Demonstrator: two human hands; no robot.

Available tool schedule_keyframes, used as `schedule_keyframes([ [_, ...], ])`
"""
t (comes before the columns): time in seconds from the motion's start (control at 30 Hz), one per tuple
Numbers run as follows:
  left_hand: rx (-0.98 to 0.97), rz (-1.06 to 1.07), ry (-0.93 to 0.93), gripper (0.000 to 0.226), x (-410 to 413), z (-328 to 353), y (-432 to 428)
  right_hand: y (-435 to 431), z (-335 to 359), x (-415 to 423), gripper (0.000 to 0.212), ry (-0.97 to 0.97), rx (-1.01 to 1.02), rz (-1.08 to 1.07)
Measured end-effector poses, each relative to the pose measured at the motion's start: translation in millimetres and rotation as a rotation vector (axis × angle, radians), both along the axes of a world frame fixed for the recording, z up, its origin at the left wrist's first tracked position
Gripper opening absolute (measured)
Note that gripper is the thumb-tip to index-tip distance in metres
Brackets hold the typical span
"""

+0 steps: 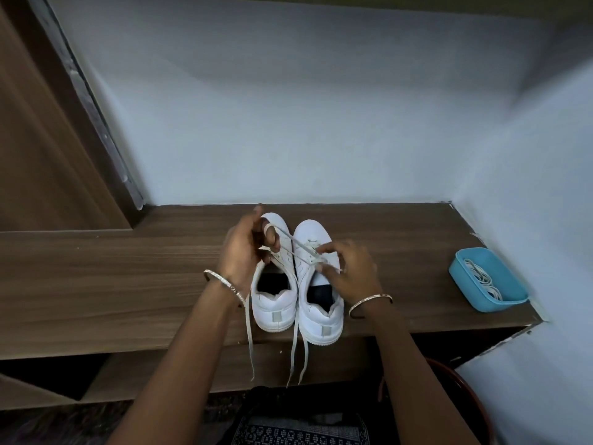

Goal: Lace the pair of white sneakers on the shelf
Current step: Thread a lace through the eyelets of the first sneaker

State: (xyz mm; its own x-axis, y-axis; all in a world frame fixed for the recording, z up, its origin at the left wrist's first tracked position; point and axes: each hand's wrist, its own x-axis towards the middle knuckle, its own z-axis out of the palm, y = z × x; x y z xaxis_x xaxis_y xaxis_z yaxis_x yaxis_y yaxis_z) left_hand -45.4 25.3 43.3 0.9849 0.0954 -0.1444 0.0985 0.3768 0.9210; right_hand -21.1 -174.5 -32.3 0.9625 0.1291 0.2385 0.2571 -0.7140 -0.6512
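Sneakers (296, 284) toes to wall, heels twd person — L hand (247, 248), R hand (348, 271) both pinching lace (290, 238).

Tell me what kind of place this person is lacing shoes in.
Probably a room in a home, at a built-in storage nook: a wood-grain shelf set against plain pale walls, a wooden door at left, and a blue tub holding spare laces.

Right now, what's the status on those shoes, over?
Left hand pulling a white lace taut, right hand pinching it at the right sneaker eyelets. Left sneaker beside it, touching. Nothing in the way; blue tub of spare laces sits clear.
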Motion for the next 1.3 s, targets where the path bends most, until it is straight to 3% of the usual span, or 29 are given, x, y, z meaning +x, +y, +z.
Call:
schedule_keyframes([
  [0.07, -0.036, 0.005, -0.067, 0.057, -12.5, 9.9, 3.8, 6.2, 1.9, -3.0, 0.023, 0.033, -0.271, -0.021],
  [0.1, -0.068, 0.013, -0.091, 0.053, -17.3, 13.7, 6.1, 7.6, 3.4, -2.9, 0.020, 0.027, -0.278, -0.052],
  [0.27, -0.227, 0.168, -0.148, 0.043, -22.0, 20.2, 21.5, 1.3, 2.0, 0.2, 0.013, -0.044, 0.191, -0.169],
  [0.33, -0.224, 0.262, -0.145, 0.043, -19.1, 23.5, 27.7, -2.3, 4.7, 1.4, 0.013, -0.019, 0.257, -0.178],
  [0.43, 0.047, 0.241, -0.125, 0.044, -18.6, 27.4, 24.7, -2.5, 4.2, 3.9, 0.013, -0.030, 0.095, -0.045],
  [0.57, 0.395, -0.094, -0.089, 0.037, -27.4, 21.3, 4.5, 7.9, -1.3, 0.4, 0.033, 0.084, -0.397, 0.039],
  [0.63, 0.527, -0.283, -0.100, 0.038, -31.4, 10.3, -3.1, 11.2, -1.1, -0.4, 0.029, 0.028, -0.399, -0.002],
  [0.73, 0.941, -0.341, -0.214, 0.036, -31.1, -19.1, -5.6, 8.3, -4.6, 2.5, 0.014, -0.046, -0.157, -0.076],
  [0.87, 1.370, -0.210, -0.255, 0.020, -33.5, -61.4, -9.2, 3.3, -5.1, 1.4, 0.015, 0.060, 0.172, -0.120],
  [0.97, 1.473, -0.310, -0.096, 0.034, -40.7, -76.6, -11.0, 0.2, 2.2, -2.1, 0.012, 0.184, 0.726, -0.211],
  [1.07, 1.533, -0.310, -0.092, 0.042, -43.1, -83.3, -8.1, -6.7, 16.4, -1.6, 0.016, 0.286, 1.175, -0.302],
  [1.3, 1.641, -0.219, -0.030, 0.044, -40.2, -77.6, 0.2, -58.4, 31.9, 3.9, 0.053, 0.378, 1.409, -0.591],
])
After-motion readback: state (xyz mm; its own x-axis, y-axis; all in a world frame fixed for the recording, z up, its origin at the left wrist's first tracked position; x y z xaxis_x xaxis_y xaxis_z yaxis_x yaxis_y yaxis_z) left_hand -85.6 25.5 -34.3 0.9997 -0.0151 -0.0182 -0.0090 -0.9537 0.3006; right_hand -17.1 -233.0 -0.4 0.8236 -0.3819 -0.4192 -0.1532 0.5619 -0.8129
